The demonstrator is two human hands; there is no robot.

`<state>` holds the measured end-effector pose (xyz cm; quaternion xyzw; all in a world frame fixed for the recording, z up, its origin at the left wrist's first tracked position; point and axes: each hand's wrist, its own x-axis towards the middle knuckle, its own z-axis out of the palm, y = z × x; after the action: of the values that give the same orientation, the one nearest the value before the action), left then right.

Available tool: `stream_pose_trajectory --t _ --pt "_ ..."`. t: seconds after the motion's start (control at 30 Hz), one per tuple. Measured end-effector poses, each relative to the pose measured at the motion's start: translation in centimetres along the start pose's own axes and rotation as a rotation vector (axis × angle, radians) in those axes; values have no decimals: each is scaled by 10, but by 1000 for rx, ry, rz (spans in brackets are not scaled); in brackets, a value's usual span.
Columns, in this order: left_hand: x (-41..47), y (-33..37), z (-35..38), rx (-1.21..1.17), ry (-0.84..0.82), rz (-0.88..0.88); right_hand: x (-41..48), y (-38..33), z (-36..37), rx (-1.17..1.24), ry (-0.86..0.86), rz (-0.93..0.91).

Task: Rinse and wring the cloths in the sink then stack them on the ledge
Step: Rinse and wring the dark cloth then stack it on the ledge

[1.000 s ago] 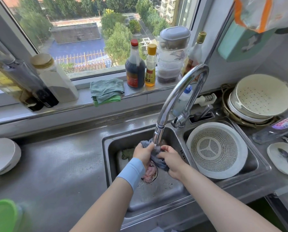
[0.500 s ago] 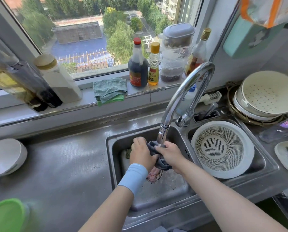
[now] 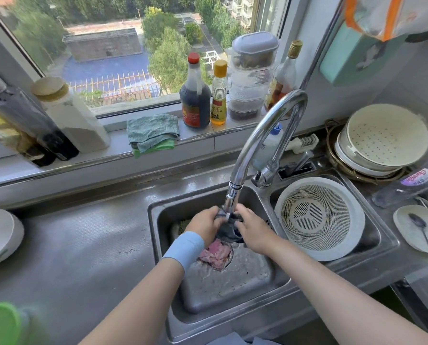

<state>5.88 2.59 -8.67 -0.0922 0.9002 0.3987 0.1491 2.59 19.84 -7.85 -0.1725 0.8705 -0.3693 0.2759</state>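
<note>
Right now, nearest the viewer, a pink cloth [image 3: 216,253] is lying bunched over the drain of the sink [image 3: 208,290]. To my eye that is the first risk: it is sitting where it could be slowing the outflow, so the basin could start filling while rinsing is going on.

Just beyond it, the left hand [image 3: 204,224] and the right hand [image 3: 251,230] are both gripping a grey cloth [image 3: 229,231], fingers curled round its two ends. They are holding it above the basin floor, directly beneath the nozzle of the tap [image 3: 262,135] and almost touching it. I cannot tell whether water is running. Held this close, a stream could be spraying off the wad onto the counter. A weak twist could also be leaving the cloth dripping for the trip to the ledge [image 3: 208,143].

The grey cloth is lying as a short, thick roll. Its long axis is running left to right between the two fists, across the basin, and a loose tail is hanging down toward the drain.

Farther back, folded cloths [image 3: 153,131] are already resting on the ledge, just beside the bottles [image 3: 195,95]. A careless reach there could be knocking one over.
</note>
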Motion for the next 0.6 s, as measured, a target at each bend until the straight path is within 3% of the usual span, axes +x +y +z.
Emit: stream_pose_trajectory --t 0.1,0.17,0.27,0.33,0.4,0.47,0.6 --pt "-4 -3 -4 58 -66 7 -2 -9 -1 4 -23 -13" --pt "-12 -3 -2 -116 -75 -33 -1 -19 2 35 -18 19" --pt "-18 -6 4 -453 38 -76 6 -32 10 -111 -41 -14" --pt "-17 -11 6 -549 23 -86 10 -39 17 -29 -23 53" --pt "-18 -13 6 -516 -76 -85 15 -43 19 200 66 179" --pt "-18 -12 6 -367 -168 -94 17 -41 15 271 172 243" --pt "-10 -4 -2 -182 -47 -67 6 -24 3 181 245 208"
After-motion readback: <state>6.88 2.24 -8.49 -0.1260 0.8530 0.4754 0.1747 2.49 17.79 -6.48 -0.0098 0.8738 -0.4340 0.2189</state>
